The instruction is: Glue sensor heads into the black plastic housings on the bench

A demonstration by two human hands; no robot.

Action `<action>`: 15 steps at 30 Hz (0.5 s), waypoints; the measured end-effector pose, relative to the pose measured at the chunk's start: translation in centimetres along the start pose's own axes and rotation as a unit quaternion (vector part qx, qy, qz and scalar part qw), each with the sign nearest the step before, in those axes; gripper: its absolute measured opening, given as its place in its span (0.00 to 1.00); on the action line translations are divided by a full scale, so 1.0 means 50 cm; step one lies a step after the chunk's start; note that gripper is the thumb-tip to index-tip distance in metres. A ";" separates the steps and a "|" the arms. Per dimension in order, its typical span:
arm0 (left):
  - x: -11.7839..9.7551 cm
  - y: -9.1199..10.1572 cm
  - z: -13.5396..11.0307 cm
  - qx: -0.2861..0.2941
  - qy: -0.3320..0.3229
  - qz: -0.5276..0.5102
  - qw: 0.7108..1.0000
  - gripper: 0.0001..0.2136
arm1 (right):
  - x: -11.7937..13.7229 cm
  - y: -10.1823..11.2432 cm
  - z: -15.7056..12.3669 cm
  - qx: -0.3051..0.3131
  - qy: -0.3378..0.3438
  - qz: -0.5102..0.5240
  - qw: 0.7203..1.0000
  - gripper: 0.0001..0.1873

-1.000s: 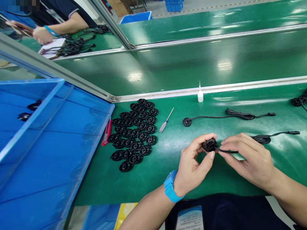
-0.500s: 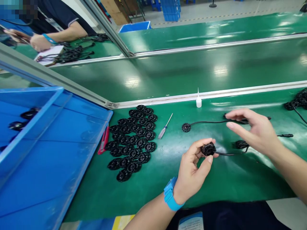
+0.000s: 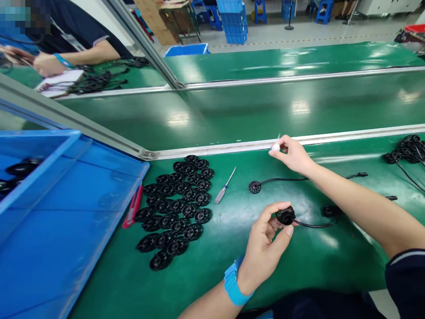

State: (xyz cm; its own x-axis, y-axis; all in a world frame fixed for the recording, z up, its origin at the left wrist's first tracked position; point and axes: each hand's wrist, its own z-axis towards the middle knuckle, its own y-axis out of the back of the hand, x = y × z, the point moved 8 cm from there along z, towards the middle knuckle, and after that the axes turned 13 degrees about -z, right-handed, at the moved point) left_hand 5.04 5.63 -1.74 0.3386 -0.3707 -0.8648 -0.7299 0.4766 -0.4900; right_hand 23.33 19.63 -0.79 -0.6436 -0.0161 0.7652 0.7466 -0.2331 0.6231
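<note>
Pinching, left fingers [image 3: 281,238] hold a black disc [image 3: 285,215], right fingers [image 3: 280,155] a white bottle [image 3: 275,147].

Bright blue wristband [image 3: 235,283], left side; short navy sleeve [image 3: 407,283] (pale stripe [image 3: 407,254] near edge).

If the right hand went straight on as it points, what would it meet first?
The right hand, holding the bottle, would likely meet the metal rail first; depth is unclear.
</note>
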 end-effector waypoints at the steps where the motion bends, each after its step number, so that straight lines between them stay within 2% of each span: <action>1: -0.001 -0.001 0.001 -0.002 0.001 -0.004 1.000 0.17 | 0.008 0.016 -0.024 -0.009 0.001 0.023 1.000 0.15; 7: -0.002 -0.004 0.001 -0.013 0.019 -0.024 0.999 0.14 | 0.042 0.158 -0.219 -0.095 -0.017 0.101 0.990 0.18; 9: 0.004 -0.003 0.002 -0.017 0.031 -0.015 0.999 0.14 | 0.044 0.193 -0.270 -0.134 -0.030 0.164 0.977 0.16; 12: 0.016 -0.004 0.005 -0.017 0.056 -0.021 0.998 0.16 | 0.041 0.212 -0.317 -0.161 -0.039 0.252 0.953 0.08; 15: 0.027 -0.011 0.008 -0.013 0.083 -0.078 0.993 0.17 | 0.045 0.218 -0.337 -0.163 -0.011 0.266 0.950 0.04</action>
State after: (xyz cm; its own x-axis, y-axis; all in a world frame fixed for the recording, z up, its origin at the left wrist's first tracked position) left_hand 6.13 5.21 -2.67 0.3480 -0.5650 -0.7481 -0.6919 0.3837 -0.6116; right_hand 27.19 0.66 5.01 -0.1837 -0.1968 0.9631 0.8714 -0.4861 0.0668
